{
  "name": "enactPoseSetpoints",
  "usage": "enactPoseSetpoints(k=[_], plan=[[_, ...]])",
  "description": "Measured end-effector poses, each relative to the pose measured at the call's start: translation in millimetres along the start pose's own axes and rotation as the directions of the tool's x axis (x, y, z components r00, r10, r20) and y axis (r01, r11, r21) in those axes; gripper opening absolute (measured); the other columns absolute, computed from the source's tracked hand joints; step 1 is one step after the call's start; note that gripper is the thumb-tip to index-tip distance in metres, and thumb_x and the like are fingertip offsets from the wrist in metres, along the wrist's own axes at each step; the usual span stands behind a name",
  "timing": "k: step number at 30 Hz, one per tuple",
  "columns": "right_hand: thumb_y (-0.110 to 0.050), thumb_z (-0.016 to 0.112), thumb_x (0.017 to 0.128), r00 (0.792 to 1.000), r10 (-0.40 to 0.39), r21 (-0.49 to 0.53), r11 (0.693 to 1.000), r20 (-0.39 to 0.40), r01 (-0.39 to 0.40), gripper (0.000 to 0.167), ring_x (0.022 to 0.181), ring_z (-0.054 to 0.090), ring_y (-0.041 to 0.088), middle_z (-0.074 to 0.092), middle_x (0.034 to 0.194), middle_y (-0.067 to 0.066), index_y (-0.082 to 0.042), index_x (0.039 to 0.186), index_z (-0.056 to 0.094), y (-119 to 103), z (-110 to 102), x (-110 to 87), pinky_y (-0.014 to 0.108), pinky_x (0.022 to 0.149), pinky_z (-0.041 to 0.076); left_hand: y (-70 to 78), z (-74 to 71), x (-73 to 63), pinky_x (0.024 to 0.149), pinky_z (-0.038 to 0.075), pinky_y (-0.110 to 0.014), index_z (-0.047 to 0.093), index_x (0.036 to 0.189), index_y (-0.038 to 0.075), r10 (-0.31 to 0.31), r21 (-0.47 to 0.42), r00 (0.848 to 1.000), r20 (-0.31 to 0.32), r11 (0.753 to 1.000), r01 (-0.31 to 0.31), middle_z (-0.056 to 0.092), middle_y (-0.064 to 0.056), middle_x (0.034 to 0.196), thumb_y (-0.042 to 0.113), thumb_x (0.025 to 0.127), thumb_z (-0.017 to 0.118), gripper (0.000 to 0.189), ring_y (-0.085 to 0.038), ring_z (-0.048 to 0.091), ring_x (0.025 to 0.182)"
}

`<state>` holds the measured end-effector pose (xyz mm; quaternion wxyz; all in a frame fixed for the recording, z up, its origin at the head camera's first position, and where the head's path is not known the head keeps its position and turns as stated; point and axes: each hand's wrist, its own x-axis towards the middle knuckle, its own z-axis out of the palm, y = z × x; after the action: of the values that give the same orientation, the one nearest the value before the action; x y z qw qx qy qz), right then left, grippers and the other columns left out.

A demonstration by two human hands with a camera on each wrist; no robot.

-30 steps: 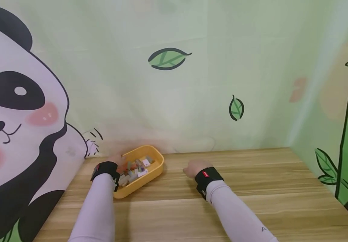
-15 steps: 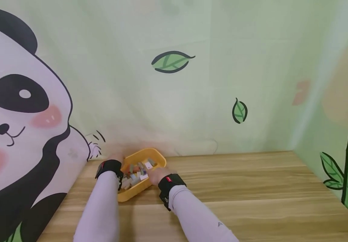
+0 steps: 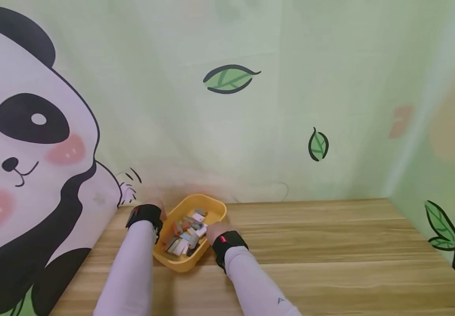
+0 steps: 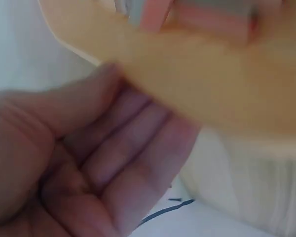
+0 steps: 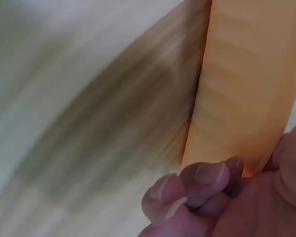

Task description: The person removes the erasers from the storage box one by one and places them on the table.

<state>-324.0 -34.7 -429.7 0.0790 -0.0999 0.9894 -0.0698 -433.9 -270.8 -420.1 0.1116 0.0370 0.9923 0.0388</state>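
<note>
A yellow plastic bin [image 3: 172,262] stands at the back left of the table, its long side slanting, with several small blocks [image 3: 188,232] in red, white and grey heaped inside. At its left side my left hand [image 3: 157,206] pinches the rim. The left wrist view shows the thumb [image 4: 101,81] at the edge and the fingers [image 4: 148,153] against the outer wall [image 4: 163,64]. My right hand [image 3: 216,229] grips the bin's right wall; in the right wrist view its curled fingertips [image 5: 207,175] lie at the outer side.
The wood-grain table [image 3: 330,281] stretches away to the right of the bin. Behind it hangs a pale green cloth backdrop [image 3: 172,145] with a printed panda [image 3: 34,149] and leaves, close to the bin's far end.
My right hand has come left from the bare table to the bin's right wall. The bin has turned, its near end swinging to the right. My left hand has stayed at its left side.
</note>
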Motion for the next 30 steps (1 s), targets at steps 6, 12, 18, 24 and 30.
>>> enactPoseSetpoints(k=[6,12,18,24,30], plan=[[-0.019,0.058,0.100,0.999,0.037,-0.076,0.996,0.005,-0.037,0.024,0.081,0.069,0.016,0.076,0.092,-0.002,-0.015,0.085,0.077,26.3,-1.4,-3.2,0.047,0.075,0.058,7.6,14.3,3.6,0.075,0.055,-0.034,0.080,0.078,0.012,0.059,0.085,0.988,0.145,0.994,-0.072,0.075,-0.002,0.082,0.035,0.079,0.085,0.024,-0.021,0.064,0.077],[-0.017,0.058,0.101,1.000,-0.004,-0.132,0.991,-0.004,0.003,0.024,0.087,0.068,0.017,0.076,0.100,0.000,-0.016,0.087,0.078,56.8,5.1,9.5,0.052,0.077,0.058,37.2,-1.2,-27.2,0.071,0.053,-0.029,0.081,0.082,0.010,0.112,-0.038,0.963,0.244,0.994,-0.106,0.078,-0.004,0.083,0.035,0.086,0.080,0.026,-0.016,0.066,0.075],[-0.011,0.056,0.100,0.998,-0.045,-0.157,0.986,0.048,0.052,0.024,0.089,0.068,0.019,0.076,0.100,0.003,-0.014,0.088,0.077,88.0,-4.2,8.6,0.052,0.082,0.058,80.5,-19.1,-80.3,0.078,0.057,-0.027,0.075,0.106,-0.009,0.220,-0.326,0.914,0.342,0.940,-0.104,0.078,-0.021,0.099,0.016,0.102,0.063,0.029,-0.018,0.074,0.080],[-0.006,0.056,0.100,0.987,-0.146,-0.214,0.964,0.070,0.158,0.023,0.076,0.060,0.020,0.070,0.085,0.006,-0.010,0.086,0.074,121.0,-15.9,-4.2,0.042,0.078,0.057,95.4,-3.5,-78.4,0.081,0.062,-0.032,0.069,0.113,-0.015,0.353,-0.527,0.842,0.408,0.844,-0.098,0.078,-0.023,0.093,0.013,0.106,0.056,0.032,-0.017,0.076,0.073],[-0.005,0.052,0.100,0.954,-0.299,-0.116,0.947,0.034,0.301,0.019,0.082,0.060,0.026,0.067,0.091,0.013,-0.004,0.090,0.068,155.3,-9.2,-9.5,0.047,0.083,0.053,119.0,6.1,-89.3,0.075,0.062,-0.032,0.072,0.103,-0.010,0.320,-0.541,0.878,0.355,0.837,-0.086,0.078,-0.023,0.089,0.014,0.104,0.060,0.027,-0.012,0.070,0.064]])
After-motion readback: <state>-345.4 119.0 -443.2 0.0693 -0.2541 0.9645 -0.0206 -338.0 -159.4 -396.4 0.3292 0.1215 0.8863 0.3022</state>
